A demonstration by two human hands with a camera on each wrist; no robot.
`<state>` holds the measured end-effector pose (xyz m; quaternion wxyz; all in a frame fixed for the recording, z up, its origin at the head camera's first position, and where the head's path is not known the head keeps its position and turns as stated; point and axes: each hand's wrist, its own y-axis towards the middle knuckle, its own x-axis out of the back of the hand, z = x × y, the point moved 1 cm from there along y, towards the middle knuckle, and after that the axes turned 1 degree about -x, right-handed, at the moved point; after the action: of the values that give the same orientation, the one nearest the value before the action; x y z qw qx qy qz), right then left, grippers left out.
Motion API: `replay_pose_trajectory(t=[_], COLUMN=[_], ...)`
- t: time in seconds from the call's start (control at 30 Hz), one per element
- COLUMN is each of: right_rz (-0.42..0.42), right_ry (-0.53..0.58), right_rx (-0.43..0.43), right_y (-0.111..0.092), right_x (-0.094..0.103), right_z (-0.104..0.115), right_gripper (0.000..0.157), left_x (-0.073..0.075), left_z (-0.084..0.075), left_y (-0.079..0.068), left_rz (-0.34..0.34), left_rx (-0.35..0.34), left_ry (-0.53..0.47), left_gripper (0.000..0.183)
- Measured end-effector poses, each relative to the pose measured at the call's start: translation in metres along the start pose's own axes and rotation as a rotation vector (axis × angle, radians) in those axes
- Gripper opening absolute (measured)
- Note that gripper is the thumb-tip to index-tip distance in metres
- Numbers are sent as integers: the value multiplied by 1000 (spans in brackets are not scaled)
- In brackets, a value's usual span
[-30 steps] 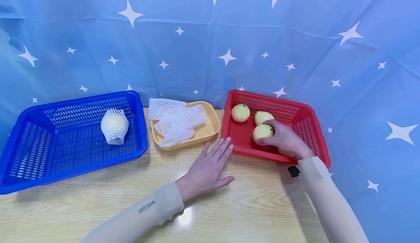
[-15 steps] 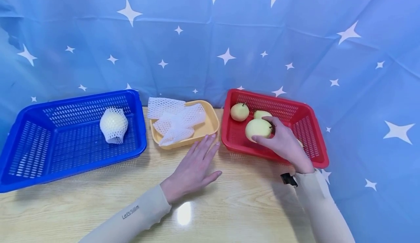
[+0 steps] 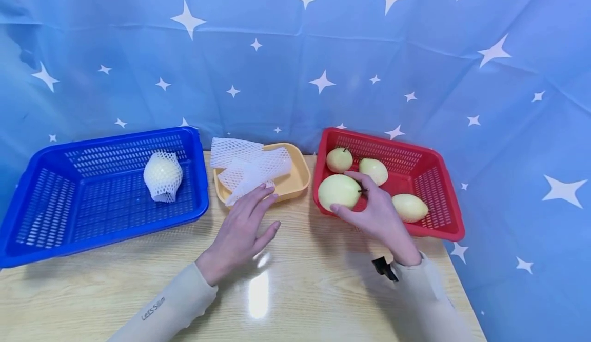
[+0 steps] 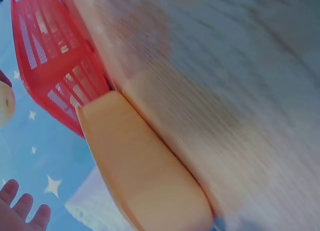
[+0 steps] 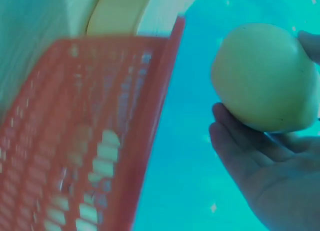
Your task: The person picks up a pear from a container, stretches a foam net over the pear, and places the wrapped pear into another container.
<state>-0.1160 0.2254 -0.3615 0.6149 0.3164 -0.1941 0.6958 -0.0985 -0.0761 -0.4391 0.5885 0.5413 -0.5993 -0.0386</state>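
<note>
A: How far along was it?
B: One sleeved pear (image 3: 163,175) sat in the blue basket (image 3: 199,183), tabletop (image 3: 318,301) back left. Four lacked sleeves: three bare pears (image 3: 410,208) in the red basket (image 3: 434,188), back right, plus the held pear (image 3: 338,192), clamped in the right hand's (image 3: 376,214) fingers above that basket's front-left corner.
A: Left hand (image 3: 237,239)?
B: Fingers apart, by the tray's (image 3: 297,170) front edge; contact unclear.
A: Counts?
B: Five pears, two baskets, one tray; loose net sleeves (image 3: 236,152) overlapped, number uncertain.
</note>
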Motion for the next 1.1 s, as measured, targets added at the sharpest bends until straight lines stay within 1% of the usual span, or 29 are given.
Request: replay_pose_trajectory(t=[0.07,0.13,0.27,0.5,0.63,0.8,0.93,1.1], right_rz=[9,34,97,155,206,292,335,370], right_ry=[36,55,46,-3,-69,-111,-134,-176], right_rx=[37,69,103,171,192,179,176,187], right_y=[-4,-7,-14,-20,-20,-16,-12,-7], right_x=[-10,-20,-38,-67,-83,-101,-114,-126], right_z=[6,10,16,15,14,11,7,4], right_gripper=[76,75,76,76,77,78,76,75], left_x=[4,7,14,22,25,29,31,33], left_z=[4,8,15,23,26,30,32,36], left_y=[-2,-3,-6,-7,-8,-7,-7,-6], left_rz=[-54,-93,-129,-195,-205,-223,-234,-228], left_rx=[13,43,106,204,257,297,333,363], left_ry=[-12,-24,-40,-82,-103,-118,-122,-81], left_gripper=[54,54,55,57,59,51,48,45])
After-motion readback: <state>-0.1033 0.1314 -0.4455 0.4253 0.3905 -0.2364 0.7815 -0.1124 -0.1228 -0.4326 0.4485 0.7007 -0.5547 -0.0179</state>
